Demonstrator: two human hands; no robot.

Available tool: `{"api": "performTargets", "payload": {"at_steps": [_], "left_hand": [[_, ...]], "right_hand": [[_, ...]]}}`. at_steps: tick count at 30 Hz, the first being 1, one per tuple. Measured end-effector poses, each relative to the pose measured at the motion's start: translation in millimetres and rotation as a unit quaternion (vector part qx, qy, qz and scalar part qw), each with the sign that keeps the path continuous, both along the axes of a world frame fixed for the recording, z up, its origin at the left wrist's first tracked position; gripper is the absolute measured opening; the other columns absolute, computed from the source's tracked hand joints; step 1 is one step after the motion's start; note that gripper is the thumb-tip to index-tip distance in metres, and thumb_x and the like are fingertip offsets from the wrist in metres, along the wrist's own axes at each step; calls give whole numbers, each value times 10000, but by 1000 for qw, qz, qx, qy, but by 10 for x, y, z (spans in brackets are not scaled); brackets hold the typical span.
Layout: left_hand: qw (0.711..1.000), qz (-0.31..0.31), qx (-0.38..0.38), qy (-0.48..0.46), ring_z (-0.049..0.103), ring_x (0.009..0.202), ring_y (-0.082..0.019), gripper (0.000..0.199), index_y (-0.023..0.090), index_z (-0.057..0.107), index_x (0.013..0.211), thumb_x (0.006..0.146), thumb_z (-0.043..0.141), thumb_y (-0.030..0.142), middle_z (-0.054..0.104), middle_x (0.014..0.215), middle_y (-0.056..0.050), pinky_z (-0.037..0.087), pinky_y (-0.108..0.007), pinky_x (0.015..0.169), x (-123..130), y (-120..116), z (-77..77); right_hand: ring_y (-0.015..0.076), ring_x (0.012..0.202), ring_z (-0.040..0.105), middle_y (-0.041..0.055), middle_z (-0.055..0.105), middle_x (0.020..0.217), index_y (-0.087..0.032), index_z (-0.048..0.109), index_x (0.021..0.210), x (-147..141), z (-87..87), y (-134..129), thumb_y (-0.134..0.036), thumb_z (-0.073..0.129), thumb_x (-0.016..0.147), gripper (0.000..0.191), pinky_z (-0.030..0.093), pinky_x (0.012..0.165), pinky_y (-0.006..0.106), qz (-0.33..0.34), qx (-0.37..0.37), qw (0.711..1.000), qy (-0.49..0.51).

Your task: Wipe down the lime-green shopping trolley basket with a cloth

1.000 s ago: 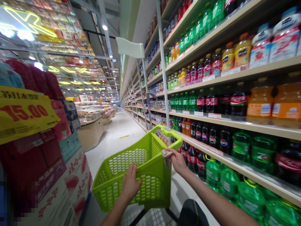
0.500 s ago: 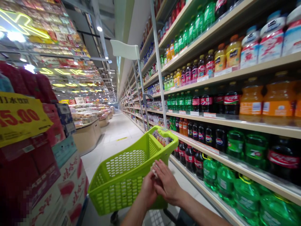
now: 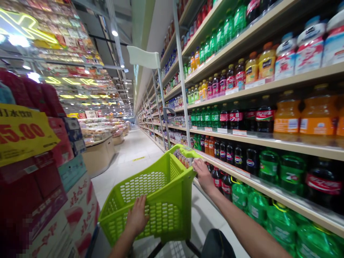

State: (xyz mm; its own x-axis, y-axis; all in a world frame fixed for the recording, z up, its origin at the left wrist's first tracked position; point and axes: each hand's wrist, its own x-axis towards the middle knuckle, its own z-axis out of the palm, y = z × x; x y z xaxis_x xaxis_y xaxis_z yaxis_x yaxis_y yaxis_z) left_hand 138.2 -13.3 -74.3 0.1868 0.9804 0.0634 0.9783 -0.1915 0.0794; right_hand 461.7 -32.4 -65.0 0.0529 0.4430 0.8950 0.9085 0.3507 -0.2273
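A lime-green shopping cart (image 3: 163,220) with perforated sides stands in front of me, turned at an angle in the aisle. My left hand (image 3: 137,216) is on its near side, fingers closed over the rim. At the handle end of the cart, my right hand (image 3: 202,173) is closed on the corner of the frame, just under the handle (image 3: 188,151). Something small and whitish shows by the right fingertips, too blurred to name clearly. The palms of both hands are hidden.
Tall drink shelves (image 3: 268,138) line the right side. Stacked boxes (image 3: 77,200) with a yellow price sign (image 3: 27,134) stand close on the left. Beyond them is a low display counter (image 3: 98,154); the pale aisle floor (image 3: 131,143) runs ahead.
My hands, together before with a crumpled white thing between them, have parted. The left has moved left to the cart's rim, the right up and right to its handle end.
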Motion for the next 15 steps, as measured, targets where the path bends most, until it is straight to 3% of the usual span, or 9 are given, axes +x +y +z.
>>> {"api": "performTargets", "payload": {"at_steps": [3, 5, 7, 10, 12, 13, 15], "left_hand": [[999, -16, -1, 28, 76, 1343, -234, 755, 118, 142, 1373, 680, 440, 150, 113, 1467, -89, 194, -458, 1049, -69, -65, -59], [999, -18, -17, 32, 76, 1343, -231, 764, 114, 131, 1375, 680, 443, 164, 103, 1467, -89, 185, -454, 1053, -58, -104, -31], [999, -23, -26, 37, 74, 1344, -225, 778, 116, 119, 1378, 673, 444, 160, 91, 1468, -84, 176, -454, 1057, -43, -126, 5], [999, -21, -22, 43, 54, 1345, -222, 805, 109, 98, 1381, 657, 449, 147, 63, 1470, -79, 164, -450, 1062, -28, -147, 34], [999, -15, -25, 43, 47, 1345, -224, 821, 105, 89, 1382, 647, 455, 142, 52, 1470, -76, 167, -447, 1062, -19, -167, 45], [999, -13, -30, 42, 48, 1345, -224, 826, 106, 89, 1382, 642, 455, 138, 50, 1470, -75, 171, -446, 1061, -15, -178, 51], [998, -14, -38, 42, 52, 1345, -224, 832, 109, 91, 1382, 632, 451, 129, 51, 1469, -74, 176, -445, 1060, -10, -199, 65]], "right_hand": [[192, 1258, 324, 62, 523, 1241, -218, 559, 1156, -248, -551, -204, -31, 330, 835, 437, 372, 996, 443, 64, -22, 995, -76], [177, 1211, 401, 41, 566, 1193, -251, 567, 1140, -320, -715, -310, -49, 342, 848, 421, 428, 953, 406, 109, -40, 986, -116], [173, 1210, 403, 38, 567, 1193, -253, 557, 1153, -289, -613, -325, -52, 339, 849, 425, 424, 958, 404, 113, -33, 987, -110], [192, 1280, 275, 56, 477, 1287, -222, 510, 1209, -181, -172, -196, -44, 327, 839, 450, 313, 1031, 461, 42, 15, 999, -29], [197, 1294, 240, 55, 464, 1297, -221, 505, 1214, -180, 19, -98, -31, 325, 825, 469, 277, 1046, 480, 18, 28, 999, -6], [198, 1293, 242, 55, 477, 1285, -223, 510, 1209, -215, 23, -70, -21, 324, 818, 478, 282, 1043, 485, 22, 26, 999, -10], [200, 1288, 251, 61, 500, 1262, -218, 515, 1205, -339, -162, -79, -4, 323, 810, 488, 316, 1023, 485, 46, 16, 998, -34]]}}
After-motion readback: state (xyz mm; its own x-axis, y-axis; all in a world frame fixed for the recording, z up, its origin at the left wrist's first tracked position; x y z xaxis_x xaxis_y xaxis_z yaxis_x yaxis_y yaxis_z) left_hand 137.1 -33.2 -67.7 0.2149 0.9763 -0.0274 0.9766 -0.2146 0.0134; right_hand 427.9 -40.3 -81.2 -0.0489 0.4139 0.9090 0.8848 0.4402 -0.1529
